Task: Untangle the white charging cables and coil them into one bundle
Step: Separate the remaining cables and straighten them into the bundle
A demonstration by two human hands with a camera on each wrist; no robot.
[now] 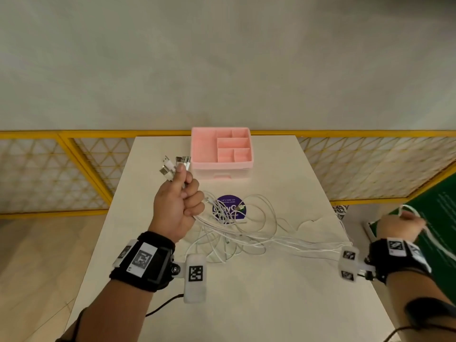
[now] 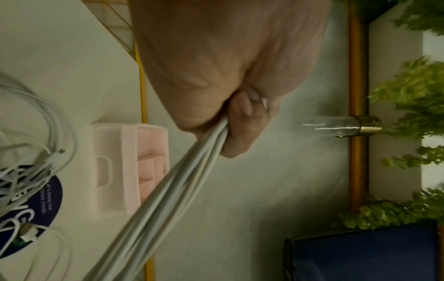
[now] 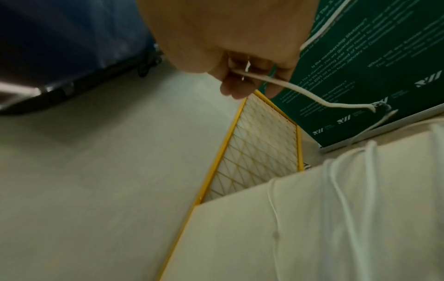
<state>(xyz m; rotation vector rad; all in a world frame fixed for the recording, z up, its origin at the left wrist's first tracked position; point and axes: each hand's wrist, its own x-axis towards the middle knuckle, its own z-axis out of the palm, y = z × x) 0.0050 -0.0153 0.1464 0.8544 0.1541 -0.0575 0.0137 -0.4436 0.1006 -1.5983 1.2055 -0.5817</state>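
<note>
Fingers (image 2: 242, 121) of the left hand (image 1: 176, 206) are clenched round a gathered bunch of the white charging cables (image 1: 237, 233), thumb upright against the strands; the USB plugs (image 1: 174, 165) fan out of the top of the fist toward 12 o'clock, and the strands leave its underside toward 4 o'clock; the left wrist view shows them running tight and side by side out of the curled fingers. Fingers of the right hand (image 1: 399, 227) pinch a single white strand (image 3: 288, 85), which loops over the top of the hand in the head view and trails off its far side; this hand is held off the worktop's edge at 3 o'clock, over a green printed board (image 3: 384, 76). Between the hands several strands stretch nearly straight across the worktop (image 1: 246, 304); the rest of the cables lie in a loose tangle at the centre, partly over a round purple sticker (image 1: 230, 206), with one small connector (image 1: 240, 207) resting on it. A pink compartmented organiser (image 1: 222, 149) stands at 12 o'clock, near the far edge, just beyond the raised plugs; a yellow-framed lattice panel (image 1: 370, 164) runs behind the worktop.
</note>
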